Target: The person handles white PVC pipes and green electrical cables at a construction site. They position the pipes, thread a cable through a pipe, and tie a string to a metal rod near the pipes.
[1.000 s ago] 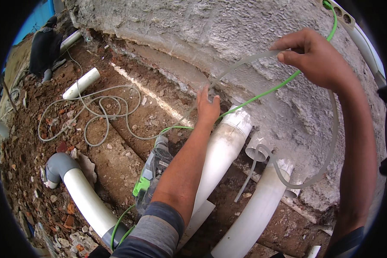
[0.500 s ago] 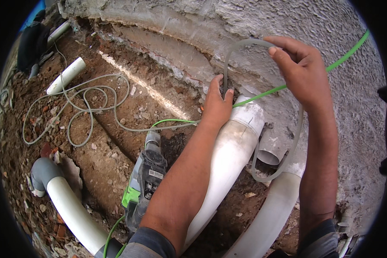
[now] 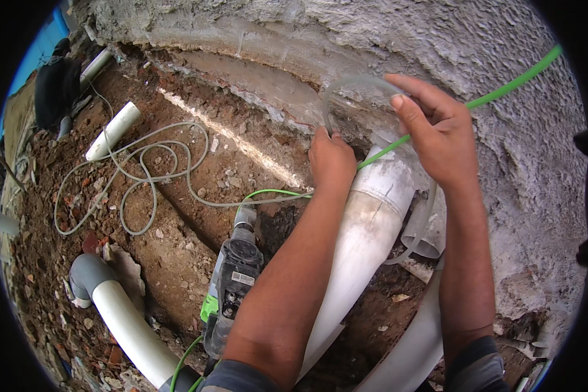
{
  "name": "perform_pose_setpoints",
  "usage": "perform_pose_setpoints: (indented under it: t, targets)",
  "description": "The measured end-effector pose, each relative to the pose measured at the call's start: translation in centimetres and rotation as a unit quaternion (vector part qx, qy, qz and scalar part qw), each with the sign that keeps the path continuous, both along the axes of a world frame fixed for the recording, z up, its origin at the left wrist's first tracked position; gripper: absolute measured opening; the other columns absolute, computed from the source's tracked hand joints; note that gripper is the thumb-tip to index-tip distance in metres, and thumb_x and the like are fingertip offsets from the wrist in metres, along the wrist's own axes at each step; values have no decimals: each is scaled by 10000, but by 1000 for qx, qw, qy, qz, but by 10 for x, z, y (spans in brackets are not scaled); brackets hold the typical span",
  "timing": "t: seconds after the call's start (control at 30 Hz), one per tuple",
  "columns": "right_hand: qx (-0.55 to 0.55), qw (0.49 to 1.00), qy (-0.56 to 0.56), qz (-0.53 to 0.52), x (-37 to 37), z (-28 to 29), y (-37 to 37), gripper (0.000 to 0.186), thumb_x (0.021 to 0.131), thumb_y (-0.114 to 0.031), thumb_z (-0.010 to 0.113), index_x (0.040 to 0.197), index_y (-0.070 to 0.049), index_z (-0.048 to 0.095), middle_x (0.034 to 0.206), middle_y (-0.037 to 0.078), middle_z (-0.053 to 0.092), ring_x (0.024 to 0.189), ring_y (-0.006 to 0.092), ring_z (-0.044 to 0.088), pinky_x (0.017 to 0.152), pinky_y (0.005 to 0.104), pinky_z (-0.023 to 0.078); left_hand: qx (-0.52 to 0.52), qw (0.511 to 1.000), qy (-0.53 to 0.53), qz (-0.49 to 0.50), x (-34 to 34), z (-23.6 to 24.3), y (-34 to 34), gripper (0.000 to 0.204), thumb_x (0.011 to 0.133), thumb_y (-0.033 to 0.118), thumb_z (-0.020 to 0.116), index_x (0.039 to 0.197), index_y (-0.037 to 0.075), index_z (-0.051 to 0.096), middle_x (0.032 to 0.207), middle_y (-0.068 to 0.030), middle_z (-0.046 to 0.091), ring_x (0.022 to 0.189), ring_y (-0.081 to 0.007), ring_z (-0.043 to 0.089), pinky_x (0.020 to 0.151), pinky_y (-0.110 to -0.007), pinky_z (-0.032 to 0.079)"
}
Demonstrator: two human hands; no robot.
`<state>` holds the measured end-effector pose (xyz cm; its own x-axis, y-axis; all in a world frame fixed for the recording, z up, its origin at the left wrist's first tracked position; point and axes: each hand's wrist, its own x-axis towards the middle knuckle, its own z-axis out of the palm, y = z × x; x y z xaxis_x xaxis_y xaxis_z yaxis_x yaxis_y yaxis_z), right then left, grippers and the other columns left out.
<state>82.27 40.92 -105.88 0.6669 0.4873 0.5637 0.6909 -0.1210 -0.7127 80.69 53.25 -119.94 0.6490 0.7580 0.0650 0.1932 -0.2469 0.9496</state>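
Note:
A translucent hose arches between my two hands in front of the rough wall. My left hand is closed round it at the arch's lower end, fingertips turned away from view. Between thumb and fingers my right hand pinches the hose higher up. From there the hose drops in a loop past a small open pipe end. On the other side of my left hand it runs out in loose coils on the soil. A green cable passes behind my right hand and over a thick white pipe.
A green and black power tool lies beside my left forearm. At the left, a white pipe joins a grey elbow. A short white pipe rests on the rubble, with dark cloth beyond. Another pipe lies lower right.
My left hand's fingers have closed round the hose. The hanging loop below my right hand has drawn up smaller. The whole view has shifted slightly.

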Motion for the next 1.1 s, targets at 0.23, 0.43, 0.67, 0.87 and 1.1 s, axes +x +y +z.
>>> perform_pose_setpoints:
  t: [0.23, 0.43, 0.67, 0.87, 1.1]
  targets:
    - [10, 998, 59, -35, 14, -18, -16, 303, 938, -184, 665, 1207, -45, 688, 723, -24, 601, 631, 44, 503, 564, 207, 407, -50, 995, -80, 35, 12, 10, 3, 275, 979, 165, 497, 1160, -38, 531, 1037, -282, 648, 982, -481, 613, 837, -516, 467]
    - [47, 996, 75, -25, 4, -35, -10, 312, 939, -146, 635, 1223, -19, 657, 724, -19, 597, 652, 40, 517, 572, 210, 414, 14, 993, -112, -32, 9, -7, 11, 255, 981, 148, 494, 1097, -65, 574, 1009, -287, 649, 961, -462, 629, 834, -491, 478]
    - [-78, 978, 178, 77, -19, -23, -42, 448, 914, -83, 627, 1346, -8, 533, 747, 4, 614, 616, 55, 547, 555, 223, 449, 44, 991, -123, 2, 20, -21, 15, 191, 969, 121, 514, 936, -31, 626, 751, -111, 647, 671, -210, 598, 653, -366, 475]
    - [-13, 987, 140, 80, -9, -3, -57, 435, 898, -85, 642, 1321, -18, 565, 803, 49, 655, 558, 36, 533, 484, 186, 421, 63, 991, -115, 3, 20, -27, 18, 214, 973, 135, 517, 937, -38, 637, 761, -108, 656, 679, -184, 594, 647, -354, 473]
    - [147, 960, 165, 171, -20, 0, -46, 409, 962, -59, 508, 1359, 38, 494, 1224, 222, 621, 482, 37, 465, 426, 171, 389, 76, 990, -121, -1, 23, -37, 22, 228, 978, 141, 526, 991, -51, 649, 764, -95, 664, 666, -154, 585, 613, -329, 470]
